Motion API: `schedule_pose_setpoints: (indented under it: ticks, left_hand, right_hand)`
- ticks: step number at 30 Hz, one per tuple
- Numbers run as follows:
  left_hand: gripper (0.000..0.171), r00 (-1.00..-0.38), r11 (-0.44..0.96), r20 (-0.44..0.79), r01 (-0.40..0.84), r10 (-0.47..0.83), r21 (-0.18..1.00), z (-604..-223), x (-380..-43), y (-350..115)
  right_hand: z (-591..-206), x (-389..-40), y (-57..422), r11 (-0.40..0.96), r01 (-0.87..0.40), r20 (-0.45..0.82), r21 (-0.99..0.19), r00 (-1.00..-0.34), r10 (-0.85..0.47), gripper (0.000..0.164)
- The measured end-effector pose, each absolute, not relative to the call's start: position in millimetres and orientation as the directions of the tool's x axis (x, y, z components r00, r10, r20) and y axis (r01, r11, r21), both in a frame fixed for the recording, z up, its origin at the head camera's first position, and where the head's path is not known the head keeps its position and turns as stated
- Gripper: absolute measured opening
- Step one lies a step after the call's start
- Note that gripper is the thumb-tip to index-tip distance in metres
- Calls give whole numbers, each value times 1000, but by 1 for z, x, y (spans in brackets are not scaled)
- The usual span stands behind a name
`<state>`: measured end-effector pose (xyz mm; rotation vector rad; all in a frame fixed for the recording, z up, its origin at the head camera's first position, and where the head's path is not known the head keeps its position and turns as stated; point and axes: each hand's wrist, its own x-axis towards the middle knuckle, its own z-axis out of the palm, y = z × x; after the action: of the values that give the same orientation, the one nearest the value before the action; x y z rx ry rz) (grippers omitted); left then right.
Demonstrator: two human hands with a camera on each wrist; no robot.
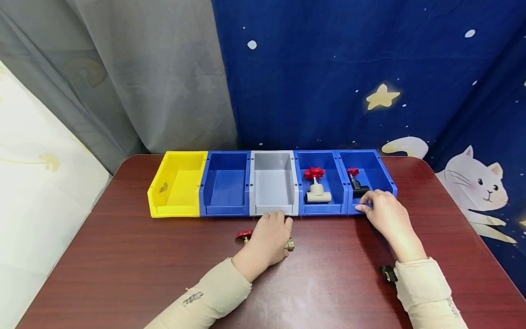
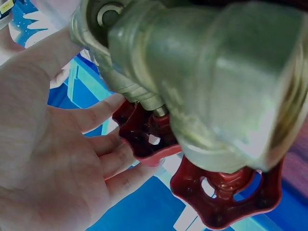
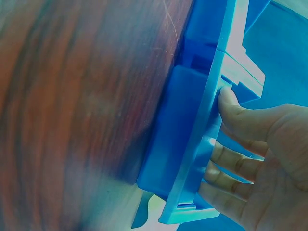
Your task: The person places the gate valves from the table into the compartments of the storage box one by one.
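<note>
My left hand (image 1: 269, 237) is over two brass valves, with thumb and fingers about one brass valve (image 2: 106, 67), the thumb on its body and fingertips at its red handwheel (image 2: 149, 134). The other brass valve (image 2: 207, 82) lies beside it, closer to the wrist camera. From above, the hand hides most of both. My right hand (image 1: 384, 212) is at the front lip of the rightmost blue bin (image 3: 185, 134), thumb at the rim and fingers loosely bent, nothing seen between them. Just behind its fingertips, a black valve (image 1: 360, 190) with a red handle sits in that bin.
Left of that bin, a blue bin (image 1: 322, 209) holds a beige valve (image 1: 318, 194) with a red handwheel. A grey bin (image 1: 274, 210), another blue bin (image 1: 224, 210) and a yellow bin (image 1: 176, 211) continue the row. A black fitting (image 1: 387, 273) lies beside the right sleeve.
</note>
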<state>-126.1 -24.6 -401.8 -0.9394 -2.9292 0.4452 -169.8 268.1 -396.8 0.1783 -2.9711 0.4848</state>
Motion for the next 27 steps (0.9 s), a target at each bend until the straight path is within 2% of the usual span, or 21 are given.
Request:
schedule_pose_setpoints:
  ticks: [13, 27]
  left_hand:
    - [54, -791, 749, -50, 595, 609, -293, -400, -129, -24]
    - [56, -762, 706, -44, 619, 647, -343, -399, -132, -25]
  right_hand:
    - [-395, -170, 268, 940, -141, 148, -310, -984, -98, 18]
    - [-397, -172, 268, 939, -150, 155, -309, -982, -106, 17]
